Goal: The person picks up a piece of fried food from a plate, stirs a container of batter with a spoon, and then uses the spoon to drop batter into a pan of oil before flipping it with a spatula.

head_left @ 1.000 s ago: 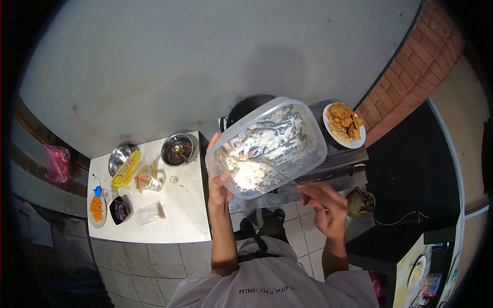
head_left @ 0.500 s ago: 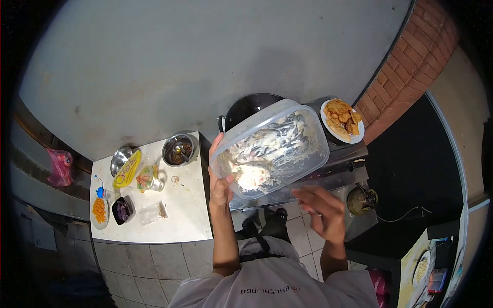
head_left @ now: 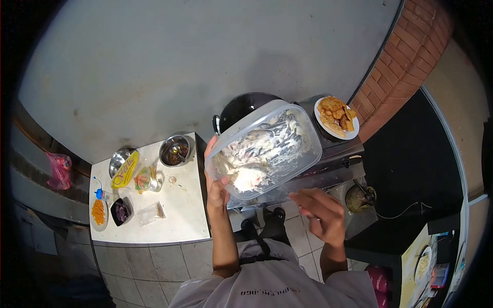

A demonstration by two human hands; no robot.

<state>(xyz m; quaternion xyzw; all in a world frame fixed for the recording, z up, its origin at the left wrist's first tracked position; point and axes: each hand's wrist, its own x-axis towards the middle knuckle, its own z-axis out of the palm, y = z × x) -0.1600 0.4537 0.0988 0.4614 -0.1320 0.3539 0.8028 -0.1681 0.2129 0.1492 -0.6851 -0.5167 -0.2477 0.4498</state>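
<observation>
My left hand grips the left side of a clear plastic container, thumb over the rim and fingers behind its wall. White batter is smeared across the inside, with a thick lump at the lower left. The container is tilted so that its inside faces me, and it hides much of a black wok behind it. My right hand hovers just below and right of the container, not touching it. Its fingers are loosely bent, the thumb stands apart, and I see nothing between them.
Right of the wok stands a white plate of fried food. The white table at left bears metal bowls, a yellow packet, a dark bowl and a plate of orange pieces. A pot sits low at right.
The whole view has shifted slightly, so most things sit a little further left. My left hand still holds the container, and my right hand stays beside it with fingers loosely bent.
</observation>
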